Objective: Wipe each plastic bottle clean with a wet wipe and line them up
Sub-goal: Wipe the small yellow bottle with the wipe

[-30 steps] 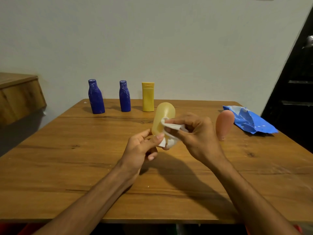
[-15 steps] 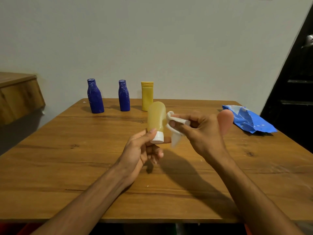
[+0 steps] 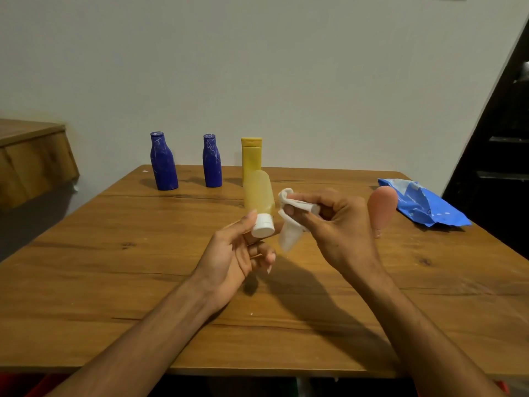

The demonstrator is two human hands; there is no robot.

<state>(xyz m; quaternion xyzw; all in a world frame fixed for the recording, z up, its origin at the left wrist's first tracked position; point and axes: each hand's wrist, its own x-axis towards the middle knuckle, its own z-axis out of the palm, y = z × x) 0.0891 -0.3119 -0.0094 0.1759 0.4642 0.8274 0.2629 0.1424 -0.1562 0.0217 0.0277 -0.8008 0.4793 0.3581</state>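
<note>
- The left hand [image 3: 237, 253] is held palm up above the middle of the tabletop [image 3: 114, 282]. Its thumb and curled fingers pinch the white cap [image 3: 262, 227] of the pale yellow bottle [image 3: 259, 196].
- The pale yellow bottle is off the table, cap end towards the person and low, with its translucent body rising up and away from the hand.
- The right hand [image 3: 337, 224] is level with the left and just to its right. Its thumb and fingertips are closed on a crumpled white wet wipe [image 3: 289, 222].
- The top fold of the wet wipe is just beside the right flank of the held bottle, and a loose tail hangs below the fingers. Whether the wipe touches the bottle I cannot tell.
- Both bare forearms reach in over the near edge of the tabletop.
- A pink bottle [image 3: 382, 207] stands towards the right edge, its narrow end down and partly hidden by the right hand.
- Just behind it, near the far right corner, a crumpled blue wipe packet [image 3: 426, 206] lies flat.
- Three upright bottles stand in a row along the far edge, apart from one another: a blue bottle [image 3: 163, 164] nearest the far left corner, a second blue bottle [image 3: 212, 163], then an opaque yellow bottle [image 3: 251, 157], whose base is hidden behind the held one.
</note>
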